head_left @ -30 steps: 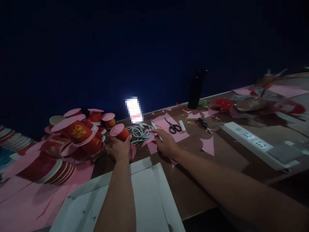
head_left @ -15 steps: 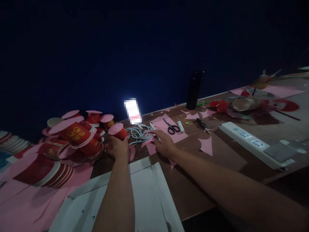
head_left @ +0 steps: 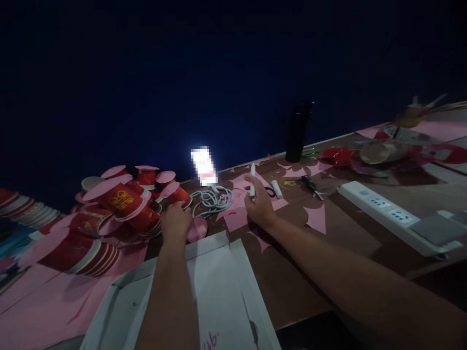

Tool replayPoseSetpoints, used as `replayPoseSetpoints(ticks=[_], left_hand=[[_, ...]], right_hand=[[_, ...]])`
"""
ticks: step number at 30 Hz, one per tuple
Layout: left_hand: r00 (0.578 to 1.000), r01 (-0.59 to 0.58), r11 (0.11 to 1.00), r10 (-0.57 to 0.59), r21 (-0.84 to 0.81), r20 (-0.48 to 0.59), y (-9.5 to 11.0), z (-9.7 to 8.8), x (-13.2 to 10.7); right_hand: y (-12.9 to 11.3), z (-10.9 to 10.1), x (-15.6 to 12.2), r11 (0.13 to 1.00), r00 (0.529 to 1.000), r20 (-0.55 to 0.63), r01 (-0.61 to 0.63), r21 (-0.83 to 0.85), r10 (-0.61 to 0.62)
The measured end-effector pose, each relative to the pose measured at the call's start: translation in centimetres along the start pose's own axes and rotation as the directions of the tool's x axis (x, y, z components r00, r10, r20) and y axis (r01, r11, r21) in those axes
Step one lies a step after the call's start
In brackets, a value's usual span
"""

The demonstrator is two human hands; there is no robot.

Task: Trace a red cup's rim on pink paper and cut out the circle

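Note:
My left hand (head_left: 176, 222) is closed around the lower side of a red paper cup (head_left: 178, 194) with a pink paper disc on its end. The cup tilts beside a pile of similar red paper cups (head_left: 126, 201). My right hand (head_left: 260, 201) grips a white pen-like tube (head_left: 253, 175), held upright with its tapered end up, over a pink paper sheet (head_left: 233, 221). Behind that hand, black scissors (head_left: 270, 191) are mostly hidden. A short white cylinder (head_left: 278, 189) lies to their right. Between my hands are a coiled pale-blue cable (head_left: 211, 200) and a round pink disc (head_left: 197, 228).
A white cardboard box piece (head_left: 219, 287) lies in front of me. A lit phone (head_left: 204, 166) and a black bottle (head_left: 298, 133) stand at the back. Rightward are a black-handled tool (head_left: 309, 183), pink scraps (head_left: 316, 218), a power strip (head_left: 383, 214) and red wrappers (head_left: 339, 155).
My left hand has moved the paper cup slightly left, against the pile, and tilted it. My right hand has moved right and lifted the white tube upright, away from the cable.

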State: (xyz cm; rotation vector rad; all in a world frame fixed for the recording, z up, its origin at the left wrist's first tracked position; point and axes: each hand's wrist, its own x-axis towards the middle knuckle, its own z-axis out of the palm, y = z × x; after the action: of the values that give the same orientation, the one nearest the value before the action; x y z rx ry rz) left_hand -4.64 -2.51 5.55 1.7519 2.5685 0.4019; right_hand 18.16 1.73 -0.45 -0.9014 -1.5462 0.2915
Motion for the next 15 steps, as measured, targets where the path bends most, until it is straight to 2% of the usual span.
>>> replayPoseSetpoints(ticks=[2, 3, 6, 8, 11, 13, 14, 15], left_hand=[[0.987, -0.079, 0.996, 0.082, -0.028, 0.140, 0.1, -0.7, -0.4], [0.980, -0.096, 0.994, 0.103, -0.050, 0.168, 0.3, -0.9, -0.6], [0.969, -0.188, 0.974, 0.204, -0.123, 0.137, 2.2, -0.7, -1.9], [0.933, -0.310, 0.931, 0.337, -0.190, 0.128, 4.1, 0.0, -3.0], [0.820, -0.497, 0.821, 0.550, -0.280, 0.157, 6.8, 1.7, -4.1], [0.697, -0.628, 0.713, 0.694, -0.312, 0.182, 7.7, 2.9, -4.0], [0.668, -0.662, 0.692, 0.719, -0.287, 0.193, 7.8, 3.4, -3.8], [0.666, -0.676, 0.696, 0.718, -0.244, 0.203, 7.8, 3.8, -3.3]], right_hand=[[0.1, -0.7, 0.7, 0.999, 0.997, -0.077, 0.017, 0.038, -0.014], [0.1, -1.1, 1.1, 0.998, 0.993, -0.113, 0.023, 0.054, -0.017], [0.4, -1.9, 2.0, 0.994, 0.980, -0.196, 0.036, 0.104, -0.015], [0.4, -2.1, 2.2, 0.990, 0.976, -0.217, 0.031, 0.134, -0.001], [0.0, -2.2, 2.0, 0.988, 0.981, -0.194, 0.010, 0.153, 0.021], [-0.3, -2.2, 1.6, 0.986, 0.987, -0.158, 0.005, 0.165, 0.021], [-0.4, -2.2, 1.4, 0.986, 0.991, -0.135, 0.000, 0.168, 0.023], [-0.4, -2.3, 1.2, 0.986, 0.993, -0.112, -0.010, 0.164, 0.029]])
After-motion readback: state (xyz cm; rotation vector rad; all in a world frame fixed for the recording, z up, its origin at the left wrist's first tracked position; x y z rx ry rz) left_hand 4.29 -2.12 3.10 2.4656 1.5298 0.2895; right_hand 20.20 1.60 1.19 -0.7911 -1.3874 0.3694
